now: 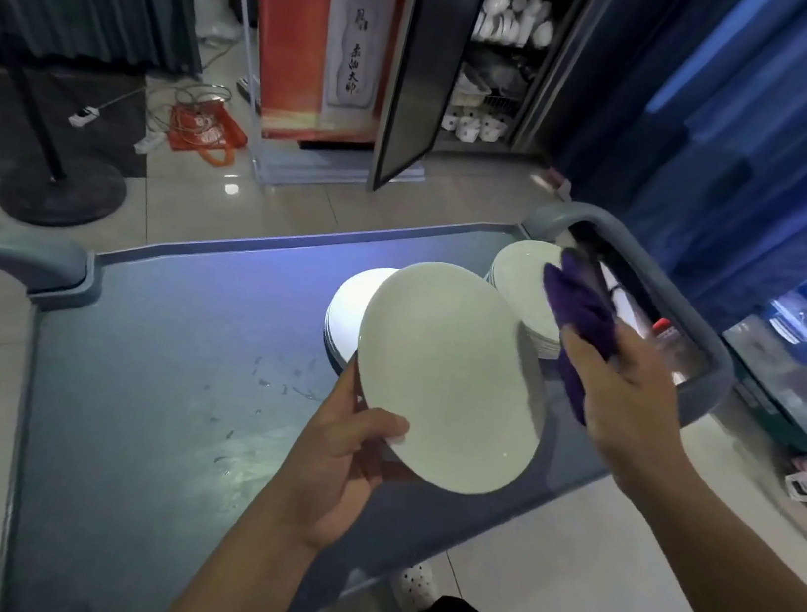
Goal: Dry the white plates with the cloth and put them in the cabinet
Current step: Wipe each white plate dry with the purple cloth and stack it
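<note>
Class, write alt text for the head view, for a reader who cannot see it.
A person's left hand holds a white plate tilted above a grey cart, while the right hand grips a purple cloth beside it. Two plate stacks sit on the cart; an open cabinet of dishes stands beyond.

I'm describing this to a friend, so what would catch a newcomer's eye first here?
A white plate held up mid-frame by the left hand, with the right hand gripping a purple cloth beside it. Behind, plate stacks sit on a grey cart, and an open cabinet stands beyond.
</note>
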A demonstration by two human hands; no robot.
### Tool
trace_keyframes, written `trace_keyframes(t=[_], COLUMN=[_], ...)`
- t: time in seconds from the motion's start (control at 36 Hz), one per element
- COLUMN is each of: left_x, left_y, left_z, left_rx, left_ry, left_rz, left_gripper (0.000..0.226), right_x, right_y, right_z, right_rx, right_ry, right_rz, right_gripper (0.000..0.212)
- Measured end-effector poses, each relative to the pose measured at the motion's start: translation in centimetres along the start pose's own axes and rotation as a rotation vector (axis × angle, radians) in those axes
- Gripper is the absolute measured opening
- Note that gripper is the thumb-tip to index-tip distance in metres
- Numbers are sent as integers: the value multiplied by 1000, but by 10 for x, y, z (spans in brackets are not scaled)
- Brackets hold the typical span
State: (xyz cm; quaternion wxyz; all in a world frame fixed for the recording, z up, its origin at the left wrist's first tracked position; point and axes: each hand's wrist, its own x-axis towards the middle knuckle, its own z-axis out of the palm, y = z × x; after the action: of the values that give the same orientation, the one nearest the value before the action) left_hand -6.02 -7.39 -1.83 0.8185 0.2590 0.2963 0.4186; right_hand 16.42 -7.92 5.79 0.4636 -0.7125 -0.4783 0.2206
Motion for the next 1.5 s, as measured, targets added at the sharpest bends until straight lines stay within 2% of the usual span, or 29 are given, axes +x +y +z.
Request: trace_keyframes(t=[0.06, 0.11, 0.19, 0.47, 0.56, 0.64, 0.69, 0.78, 0.89, 1.0, 1.11, 1.22, 1.33, 1.39, 1.5], left_x=[-2, -3, -6, -12, -10, -9, -7, -5, -6, -5, -8, -9, -9, -9, -13], left_y=[-1, -1, 1, 3, 8, 10, 10, 10, 7, -1, -9, -14, -9, -5, 11], left_z=[8, 14, 16, 3, -2, -8, -12, -14, -8, 7, 24, 35, 34, 32, 24], left_rx=[14, 13, 25, -50, -24, 82, 144, 240, 312, 425, 512, 512, 489, 478, 469], left_ry=[-22, -46, -48, 93, 135, 186, 197, 184, 143, 82, -22, -43, -22, -24, -36], left_rz=[7, 16, 52, 135, 172, 181, 180, 162, 132, 153, 110, 123, 186, 193, 208], left_gripper=[69, 70, 69, 71, 79, 90, 90, 89, 89, 91, 92, 98, 96, 94, 93], right_x=[11, 18, 15, -30, -50, -59, -53, -39, -21, -2, 5, -3, -12, -17, -25], right_y=[-3, -2, -4, 16, 18, 8, 1, -2, -9, -19, -37, -49, -58, -63, -70], right_z=[9, 22, 41, 38, 30, 16, 6, -7, -23, -28, -11, 8, 14, 17, 25], right_rx=[-238, -397, -547, -360, -331, -147, 0, 207, 326, 315, 255, 236, 248, 209, 154], right_ry=[-122, -259, -381, -639, -764, -887, -811, -633, -376, -205, -171, -192, -310, -394, -561], right_rz=[-275, -330, -369, -267, -230, -12, 185, 496, 653, 569, 441, 376, 311, 227, 51], right_gripper=[32, 50, 56, 49, 48, 32, 25, 31, 24, 16, 6, 20, 18, 12, 13])
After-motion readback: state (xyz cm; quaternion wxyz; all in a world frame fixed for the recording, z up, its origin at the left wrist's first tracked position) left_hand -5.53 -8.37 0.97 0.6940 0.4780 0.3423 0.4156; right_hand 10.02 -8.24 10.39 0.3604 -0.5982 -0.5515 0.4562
